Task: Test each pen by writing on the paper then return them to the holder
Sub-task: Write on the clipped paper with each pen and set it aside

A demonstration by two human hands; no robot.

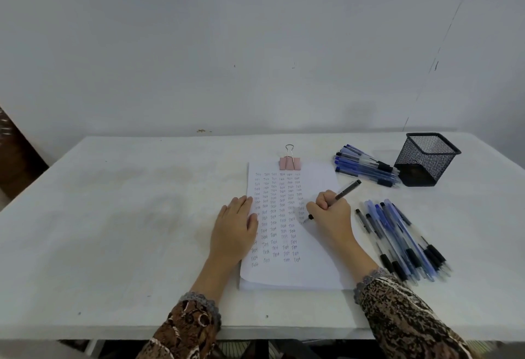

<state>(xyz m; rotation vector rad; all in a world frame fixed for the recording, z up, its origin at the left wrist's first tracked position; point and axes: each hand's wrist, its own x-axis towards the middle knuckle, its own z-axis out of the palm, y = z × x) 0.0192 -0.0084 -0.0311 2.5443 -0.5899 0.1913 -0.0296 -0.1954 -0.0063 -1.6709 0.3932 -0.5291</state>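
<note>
A white paper stack (pixel 312 267) lies on the table, covered in columns of small written words. My right hand (pixel 332 210) grips a dark pen (pixel 348 189) with its tip down on the sheet's right column. My left hand (pixel 234 228) rests flat on the paper's left edge. A black mesh holder (pixel 426 159) stands at the back right and looks empty. One pile of blue pens (pixel 366 166) lies just left of the holder. A second pile of pens (pixel 403 239) lies right of my right hand.
A pink binder clip (pixel 289 161) clamps the paper's top edge. The white table (pixel 113 216) meets a pale wall at the back. Its front edge runs just below my patterned sleeves.
</note>
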